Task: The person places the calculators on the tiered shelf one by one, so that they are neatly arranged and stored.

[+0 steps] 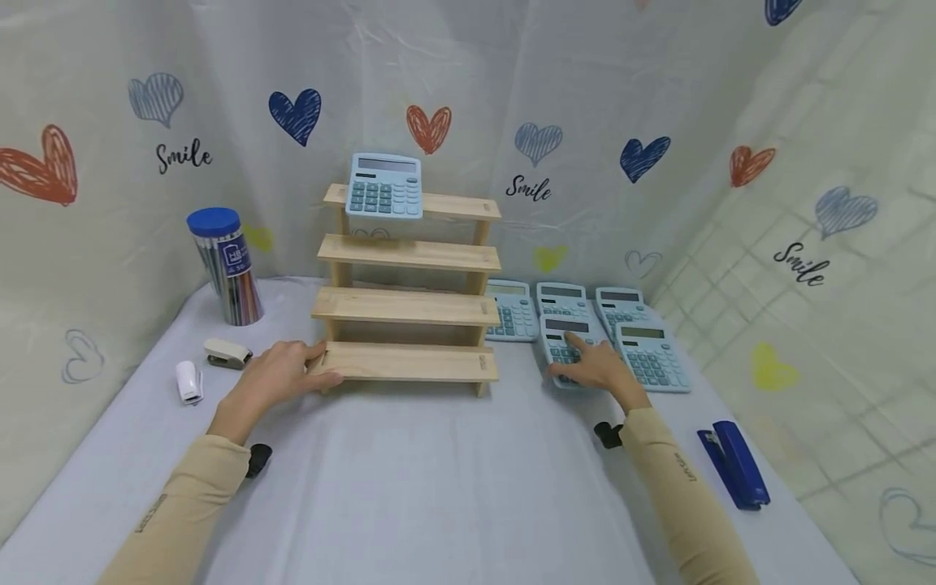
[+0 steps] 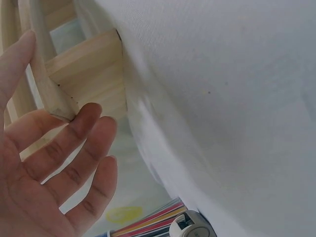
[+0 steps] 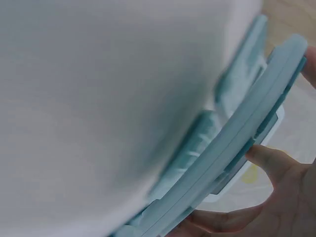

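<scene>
At the left end of a four-tier wooden shelf [image 1: 409,307], my left hand [image 1: 276,375] holds the lowest board, thumb on top; the left wrist view shows fingertips [image 2: 91,111] against its corner. My right hand [image 1: 598,367] grips a light blue calculator [image 1: 566,327] across its sides, with the index finger on its face. The right wrist view shows this calculator [image 3: 222,143] edge-on, tilted above the white cloth. Another calculator [image 1: 383,188] leans upright on the top tier. More calculators [image 1: 652,357] lie to the right of the shelf, some partly hidden behind others.
A blue-lidded pencil tub [image 1: 230,268] stands at the back left. Near my left hand lie a beige-and-black stapler [image 1: 227,353] and a small white stapler-like item [image 1: 188,382]. A blue stapler [image 1: 734,465] rests by the right edge. A printed curtain [image 1: 468,73] hangs behind the table.
</scene>
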Motion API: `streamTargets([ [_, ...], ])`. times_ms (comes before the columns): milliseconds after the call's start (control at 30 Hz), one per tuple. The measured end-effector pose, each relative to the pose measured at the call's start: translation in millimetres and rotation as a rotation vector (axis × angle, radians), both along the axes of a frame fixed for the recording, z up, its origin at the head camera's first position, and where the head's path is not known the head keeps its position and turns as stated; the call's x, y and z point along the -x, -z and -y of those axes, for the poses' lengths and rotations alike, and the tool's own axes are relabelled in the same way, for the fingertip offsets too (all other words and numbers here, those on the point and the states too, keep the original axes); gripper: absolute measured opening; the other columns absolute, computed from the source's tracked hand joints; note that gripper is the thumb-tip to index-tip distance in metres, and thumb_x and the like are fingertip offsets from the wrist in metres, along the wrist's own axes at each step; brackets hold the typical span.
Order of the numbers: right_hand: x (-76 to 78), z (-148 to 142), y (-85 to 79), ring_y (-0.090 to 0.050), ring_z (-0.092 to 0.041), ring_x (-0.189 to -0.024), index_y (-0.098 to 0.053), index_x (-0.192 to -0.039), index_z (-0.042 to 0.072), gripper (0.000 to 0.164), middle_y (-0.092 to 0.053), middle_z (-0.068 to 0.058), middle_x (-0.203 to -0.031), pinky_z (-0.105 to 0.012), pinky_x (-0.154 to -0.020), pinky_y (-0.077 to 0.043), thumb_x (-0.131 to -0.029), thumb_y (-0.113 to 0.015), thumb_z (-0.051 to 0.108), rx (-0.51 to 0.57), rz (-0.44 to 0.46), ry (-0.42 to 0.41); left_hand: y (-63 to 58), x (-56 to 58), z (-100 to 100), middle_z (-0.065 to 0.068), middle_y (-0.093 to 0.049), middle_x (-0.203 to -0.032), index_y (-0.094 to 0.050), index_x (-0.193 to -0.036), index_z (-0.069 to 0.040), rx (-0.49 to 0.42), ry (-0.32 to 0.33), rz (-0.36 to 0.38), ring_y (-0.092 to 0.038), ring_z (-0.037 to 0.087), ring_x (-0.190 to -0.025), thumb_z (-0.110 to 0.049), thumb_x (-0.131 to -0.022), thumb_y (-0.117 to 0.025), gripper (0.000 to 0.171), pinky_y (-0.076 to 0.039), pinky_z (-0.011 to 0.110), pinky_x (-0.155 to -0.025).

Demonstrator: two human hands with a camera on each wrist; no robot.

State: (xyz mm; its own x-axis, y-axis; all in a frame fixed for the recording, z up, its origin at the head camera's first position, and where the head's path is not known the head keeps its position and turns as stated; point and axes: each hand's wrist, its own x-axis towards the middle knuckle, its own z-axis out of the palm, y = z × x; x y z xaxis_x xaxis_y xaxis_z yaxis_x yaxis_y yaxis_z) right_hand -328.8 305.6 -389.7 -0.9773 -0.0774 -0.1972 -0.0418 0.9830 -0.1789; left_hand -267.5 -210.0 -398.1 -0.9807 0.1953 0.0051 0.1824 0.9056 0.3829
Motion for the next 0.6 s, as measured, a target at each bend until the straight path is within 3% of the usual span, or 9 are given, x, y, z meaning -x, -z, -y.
streamTargets([
  [33,1.2,1.0,-4.1,-0.052,-0.060,-0.114,-0.019,-0.161,0.012,0.100,-0.047,-0.049,-0.134,-0.070,-0.099,-0.040,-0.088,-0.054,0.070,0.011,-0.020,-0.011,0.4,-0.2,0.3,0.017,-0.057,-0.095,-0.048,-0.147,-0.002,-0.003,0.001,-0.003,-0.043,0.020,-0.067,-0.055,-0.085,-0.074,0.085,-0.033,0.032,-0.053],
  [133,6.5,5.8,-22.4,-0.057,-0.049,-0.096,-0.018,-0.162,0.012,0.099,-0.058,-0.044,-0.119,-0.064,-0.092,-0.047,-0.089,-0.052,0.070,0.017,-0.092,-0.042,1.6,-0.3,0.5,0.018,-0.058,-0.095,-0.048,-0.146,-0.002,-0.009,0.001,-0.009,-0.043,0.020,-0.066,-0.055,-0.085,-0.074,0.085,-0.033,0.032,-0.052],
  [200,12.2,10.7,-38.4,-0.056,-0.050,-0.101,-0.015,-0.162,0.013,0.099,-0.055,-0.044,-0.125,-0.065,-0.095,-0.045,-0.090,-0.050,0.071,0.026,-0.112,-0.037,2.4,-0.3,0.3,0.022,-0.062,-0.102,-0.048,-0.146,-0.002,-0.004,0.001,-0.011,-0.045,0.020,-0.068,-0.055,-0.085,-0.074,0.085,-0.033,0.032,-0.053],
  [300,22.1,20.9,-66.1,-0.042,-0.058,-0.130,-0.012,-0.163,0.016,0.099,-0.036,-0.044,-0.147,-0.072,-0.104,-0.037,-0.090,-0.049,0.072,0.026,-0.132,-0.023,2.5,-0.7,-0.4,0.025,-0.063,-0.114,-0.048,-0.147,-0.002,-0.002,-0.002,-0.008,-0.046,0.021,-0.069,-0.055,-0.086,-0.073,0.085,-0.034,0.031,-0.053],
  [367,29.3,29.1,-83.7,-0.034,-0.058,-0.137,-0.009,-0.163,0.019,0.100,-0.025,-0.042,-0.155,-0.074,-0.107,-0.032,-0.090,-0.048,0.073,0.038,-0.134,-0.009,2.3,-0.7,-0.5,0.023,-0.063,-0.109,-0.047,-0.147,-0.002,-0.006,-0.006,-0.002,-0.046,0.020,-0.068,-0.055,-0.086,-0.073,0.085,-0.034,0.031,-0.053],
  [467,39.2,42.2,-104.8,-0.033,-0.057,-0.138,-0.006,-0.163,0.022,0.100,-0.025,-0.040,-0.157,-0.074,-0.109,-0.031,-0.089,-0.047,0.075,0.055,-0.173,-0.005,1.8,-0.9,-0.8,0.017,-0.058,-0.093,-0.047,-0.147,-0.002,-0.014,-0.010,0.006,-0.042,0.018,-0.064,-0.056,-0.085,-0.073,0.086,-0.033,0.031,-0.052],
  [600,50.8,62.1,-121.7,-0.043,-0.051,-0.129,-0.009,-0.163,0.024,0.100,-0.036,-0.037,-0.151,-0.071,-0.108,-0.034,-0.087,-0.047,0.077,0.066,-0.234,-0.015,3.0,-0.7,-0.3,0.022,-0.062,-0.100,-0.047,-0.147,-0.002,-0.019,-0.012,-0.006,-0.042,0.019,-0.064,-0.055,-0.085,-0.073,0.085,-0.033,0.031,-0.052],
])
